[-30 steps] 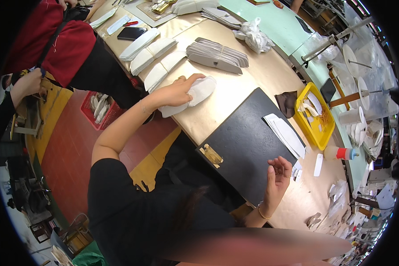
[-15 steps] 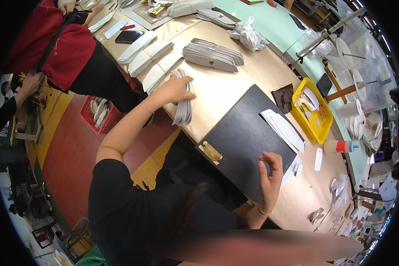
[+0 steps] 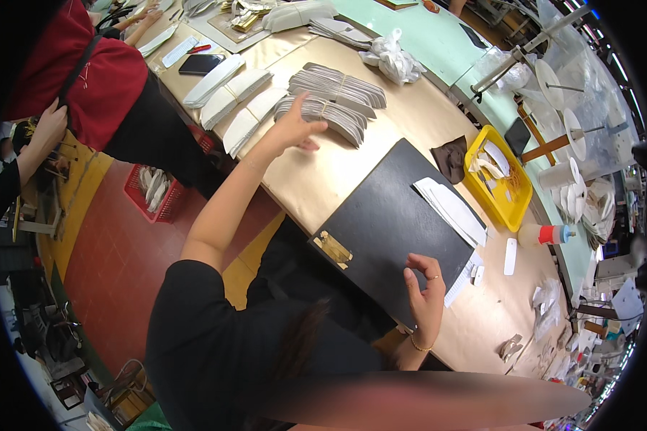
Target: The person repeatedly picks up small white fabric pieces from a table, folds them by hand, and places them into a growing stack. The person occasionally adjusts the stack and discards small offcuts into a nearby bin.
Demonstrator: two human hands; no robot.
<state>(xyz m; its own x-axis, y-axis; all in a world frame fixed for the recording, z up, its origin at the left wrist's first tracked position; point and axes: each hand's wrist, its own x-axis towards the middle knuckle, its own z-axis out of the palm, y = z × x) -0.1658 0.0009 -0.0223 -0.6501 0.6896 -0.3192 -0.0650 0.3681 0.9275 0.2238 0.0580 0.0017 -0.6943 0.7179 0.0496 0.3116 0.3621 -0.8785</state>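
My left hand (image 3: 292, 132) reaches over the table with its fingers spread. Its fingertips are at the near left end of a banded bundle of grey-white curved pieces (image 3: 341, 123). Another tied bundle (image 3: 345, 87) lies right behind that one. Over the near right part of a black board (image 3: 366, 208) hovers my right hand (image 3: 425, 294), fingers loosely bent and thumb apart, with nothing in it. A fan of loose white curved pieces (image 3: 449, 212) rests on the board's right side.
Paler bundles (image 3: 235, 97) and a phone (image 3: 201, 64) lie at the far left, near a person in red (image 3: 115, 79). To the right are a yellow tray (image 3: 474, 179), a bottle (image 3: 535, 235) and thread spools (image 3: 562, 174). A red basket (image 3: 133, 188) stands on the floor.
My left hand has set its bundle down beside the other tied bundle, farther in on the table, and let go of it. My right hand has hardly moved.
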